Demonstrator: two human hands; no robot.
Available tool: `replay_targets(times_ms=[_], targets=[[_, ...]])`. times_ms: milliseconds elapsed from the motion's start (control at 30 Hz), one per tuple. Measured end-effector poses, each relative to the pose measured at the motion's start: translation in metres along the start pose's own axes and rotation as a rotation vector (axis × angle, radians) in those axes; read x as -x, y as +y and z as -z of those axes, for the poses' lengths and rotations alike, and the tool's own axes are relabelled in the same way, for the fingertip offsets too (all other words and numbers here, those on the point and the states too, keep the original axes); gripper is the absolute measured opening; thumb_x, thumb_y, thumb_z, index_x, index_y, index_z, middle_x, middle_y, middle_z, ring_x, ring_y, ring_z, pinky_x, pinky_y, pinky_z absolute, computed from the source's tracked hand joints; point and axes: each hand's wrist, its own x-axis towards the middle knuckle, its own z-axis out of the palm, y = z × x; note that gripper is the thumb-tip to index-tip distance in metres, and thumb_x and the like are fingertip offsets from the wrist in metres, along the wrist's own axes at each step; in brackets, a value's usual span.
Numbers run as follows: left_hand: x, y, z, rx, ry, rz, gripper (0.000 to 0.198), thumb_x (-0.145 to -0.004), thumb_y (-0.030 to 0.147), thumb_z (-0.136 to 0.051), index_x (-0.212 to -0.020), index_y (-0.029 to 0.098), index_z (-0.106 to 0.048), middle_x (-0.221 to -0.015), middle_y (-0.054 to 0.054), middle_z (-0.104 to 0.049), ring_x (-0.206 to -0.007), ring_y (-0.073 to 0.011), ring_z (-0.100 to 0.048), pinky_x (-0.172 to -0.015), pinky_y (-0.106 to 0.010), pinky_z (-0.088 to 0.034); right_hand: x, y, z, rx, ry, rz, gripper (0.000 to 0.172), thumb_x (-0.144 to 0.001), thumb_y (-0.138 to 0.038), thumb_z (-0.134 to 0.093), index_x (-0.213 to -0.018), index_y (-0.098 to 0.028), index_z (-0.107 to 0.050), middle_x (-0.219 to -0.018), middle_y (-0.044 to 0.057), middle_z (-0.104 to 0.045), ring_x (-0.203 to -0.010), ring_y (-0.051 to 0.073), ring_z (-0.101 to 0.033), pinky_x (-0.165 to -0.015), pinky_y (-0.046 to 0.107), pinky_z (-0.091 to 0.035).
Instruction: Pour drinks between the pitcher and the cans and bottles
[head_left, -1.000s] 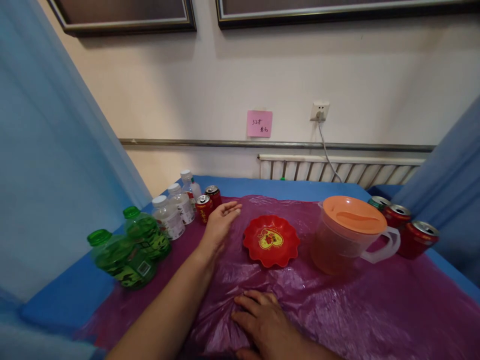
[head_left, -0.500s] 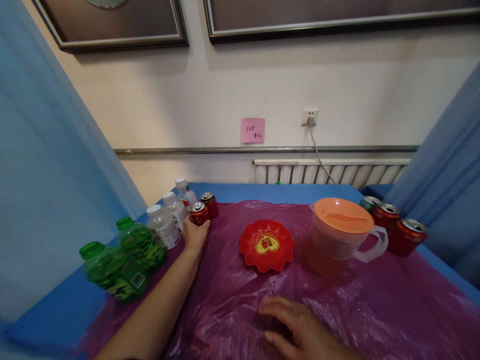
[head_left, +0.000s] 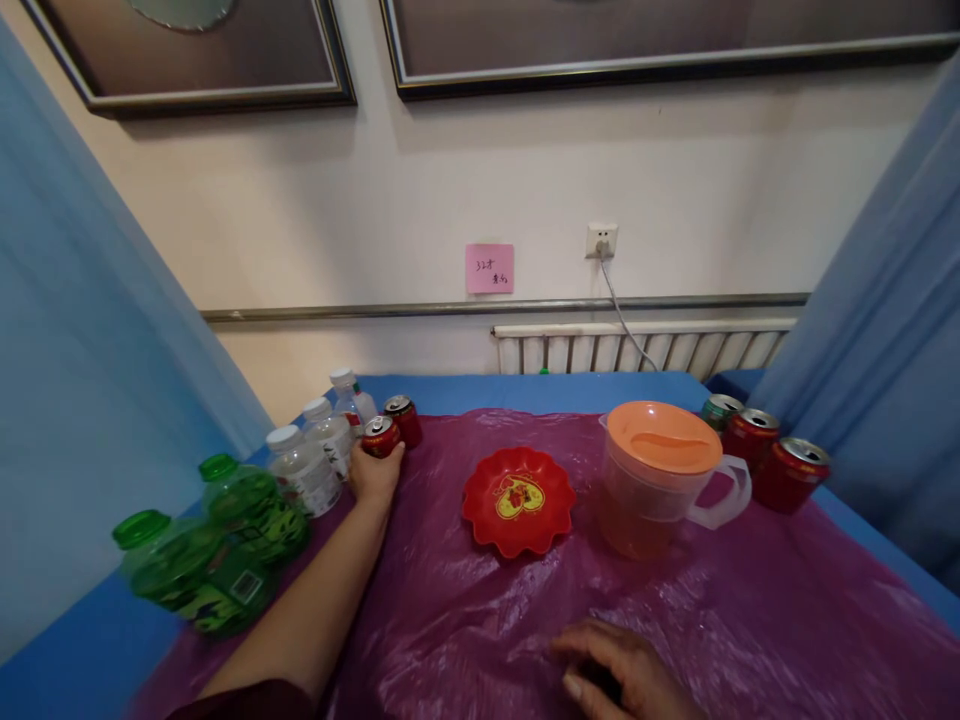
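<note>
My left hand (head_left: 376, 474) reaches to the back left and is wrapped round a red drink can (head_left: 381, 437) standing on the purple plastic sheet (head_left: 420, 610). Right behind that can is another, darker red can (head_left: 403, 421). Clear bottles with white caps (head_left: 306, 472) stand just left of my hand. Near the front edge, my right hand (head_left: 626, 668) hovers over or rests on the sheet, fingers curved and apart, holding nothing. A red scalloped plate (head_left: 519, 502) with a yellow design lies between the hands, farther back.
A clear pitcher (head_left: 656, 480) with an orange lid and some liquid stands right of the plate. Several cans (head_left: 791, 475) are at the far right. Green bottles (head_left: 196, 575) stand at the left. Blue curtains (head_left: 862, 300) hang on both sides; a wall is behind.
The whole view has shifted a little to the right. My left hand stays on the same can. My right hand has moved slightly right and nearer to me.
</note>
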Motion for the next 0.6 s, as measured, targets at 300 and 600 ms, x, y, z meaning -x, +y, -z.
replay_targets(times_ms=[300, 600], targets=[[0.050, 0.049, 0.024, 0.170, -0.083, -0.092, 0.071, -0.066, 0.042, -0.082, -0.123, 0.013, -0.052, -0.118, -0.016, -0.069, -0.102, -0.0295, -0.070, -0.087, -0.039, -0.056, 0.005, 0.002, 0.008, -0.050, 0.151, -0.026, 0.033, -0.091, -0.030, -0.059, -0.123, -0.028, -0.067, -0.112, 0.007, -0.075, -0.100, 0.023, -0.071, -0.090, 0.037, -0.055], [0.149, 0.090, 0.015, 0.309, -0.411, -0.625, 0.062, -0.069, 0.049, -0.081, -0.120, 0.022, -0.059, -0.113, -0.010, -0.070, -0.106, -0.0321, -0.066, -0.096, -0.047, -0.049, -0.065, -0.042, 0.027, -0.100, 0.622, 0.086, 0.057, -0.087, -0.032, -0.068, -0.140, -0.024, -0.051, -0.142, 0.011, -0.059, -0.132, 0.026, -0.055, -0.112, 0.047, -0.043]])
